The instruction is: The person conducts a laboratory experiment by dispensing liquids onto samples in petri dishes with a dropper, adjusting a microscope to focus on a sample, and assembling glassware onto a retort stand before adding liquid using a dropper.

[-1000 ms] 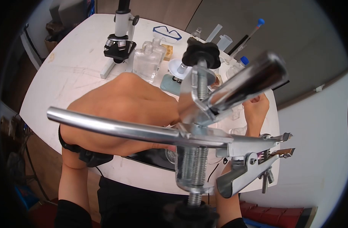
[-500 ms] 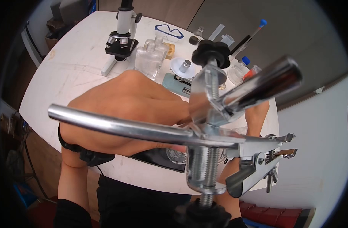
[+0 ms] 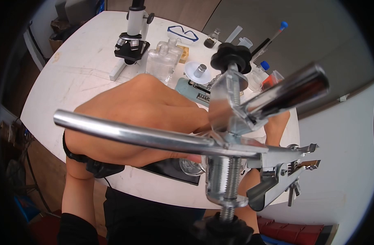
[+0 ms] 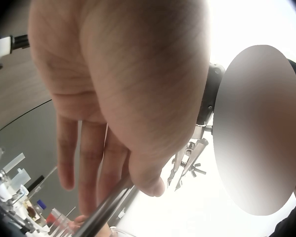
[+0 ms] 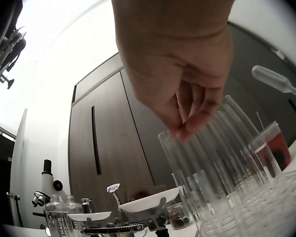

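Observation:
Large in the head view is a metal lab clamp [image 3: 225, 175] with black screw knobs and a long chrome arm. My left hand [image 3: 133, 102] reaches behind it, its thumb tip showing beside the clamp's body. The left wrist view has a metal rod [image 4: 106, 210] held between that hand's thumb and fingers. Beyond the clamp, partly hidden by it, my right hand [image 3: 278, 128] is over the table's right side. In the right wrist view its thumb and finger pinch at the rim of a glass test tube [image 5: 173, 153], among several upright tubes [image 5: 227, 163] in a clear rack.
A microscope [image 3: 131, 45], clear bottles [image 3: 160, 63] and blue-rimmed goggles [image 3: 183, 32] stand at the back. A balance [image 3: 187, 90] is mid-table. A glass dish [image 3: 189, 166] overlaps a black flat panel [image 3: 166, 169] in front. A red-liquid container [image 5: 278, 148] is behind the tubes.
The clamp has shifted right in the head view, uncovering more of the balance and its pan. The right hand's fingers are now hidden behind the clamp's rod. My left hand has hardly moved.

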Demonstrator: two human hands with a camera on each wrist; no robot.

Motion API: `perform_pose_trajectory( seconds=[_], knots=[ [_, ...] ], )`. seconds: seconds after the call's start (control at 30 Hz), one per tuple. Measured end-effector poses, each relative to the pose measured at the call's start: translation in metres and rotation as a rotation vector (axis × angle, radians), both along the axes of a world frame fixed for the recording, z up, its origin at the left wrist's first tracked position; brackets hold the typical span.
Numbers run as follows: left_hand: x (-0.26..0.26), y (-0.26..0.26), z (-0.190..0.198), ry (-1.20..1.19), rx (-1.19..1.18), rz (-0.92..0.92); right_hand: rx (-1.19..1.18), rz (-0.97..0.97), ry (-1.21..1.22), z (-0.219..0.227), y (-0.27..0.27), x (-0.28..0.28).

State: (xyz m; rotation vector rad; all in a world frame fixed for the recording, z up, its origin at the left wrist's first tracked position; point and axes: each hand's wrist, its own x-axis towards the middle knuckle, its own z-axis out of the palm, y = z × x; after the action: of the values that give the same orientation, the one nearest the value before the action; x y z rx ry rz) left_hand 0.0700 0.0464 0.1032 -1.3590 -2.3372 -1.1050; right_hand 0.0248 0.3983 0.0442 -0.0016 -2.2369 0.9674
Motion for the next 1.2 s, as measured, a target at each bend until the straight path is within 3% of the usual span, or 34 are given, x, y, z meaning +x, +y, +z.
perform_pose_trajectory(
  seconds=[0.03,0.23,0.37,0.53,0.57,0.63,0.67,0.73,0.83,0.93,1.2],
  knots=[
    [0.000,0.000,0.001,0.003,0.000,0.000,0.137,-0.033,-0.010,0.003,-0.002,0.003],
    [-0.003,-0.001,0.001,-0.039,0.021,-0.084,0.324,-0.093,0.018,0.004,0.002,0.006],
    [0.001,-0.002,0.009,-0.113,-0.026,-0.052,0.228,-0.120,-0.141,0.002,0.008,0.003],
    [-0.017,-0.002,0.002,0.097,0.296,-0.375,0.229,-0.129,-0.149,0.004,0.007,0.006],
    [-0.014,-0.003,0.004,0.097,0.297,-0.374,0.229,-0.129,-0.149,0.005,0.007,0.006],
    [-0.003,-0.006,0.011,-0.012,-0.044,-0.088,0.214,-0.132,-0.167,0.007,0.005,0.007],
    [-0.007,-0.005,0.008,-0.012,-0.044,-0.089,0.214,-0.132,-0.167,0.007,0.004,0.007],
    [-0.019,-0.003,-0.001,0.104,0.123,-0.301,0.190,-0.115,-0.152,0.007,0.002,0.007],
    [-0.021,-0.006,0.016,-0.005,0.172,-0.437,0.186,-0.097,-0.131,0.006,0.004,0.007],
    [-0.024,0.000,-0.003,-0.051,0.187,-0.432,0.190,-0.098,-0.143,0.009,0.000,0.010],
    [-0.024,0.000,-0.006,-0.024,0.230,-0.409,0.253,-0.098,-0.124,0.008,0.002,0.009]
  ],
)
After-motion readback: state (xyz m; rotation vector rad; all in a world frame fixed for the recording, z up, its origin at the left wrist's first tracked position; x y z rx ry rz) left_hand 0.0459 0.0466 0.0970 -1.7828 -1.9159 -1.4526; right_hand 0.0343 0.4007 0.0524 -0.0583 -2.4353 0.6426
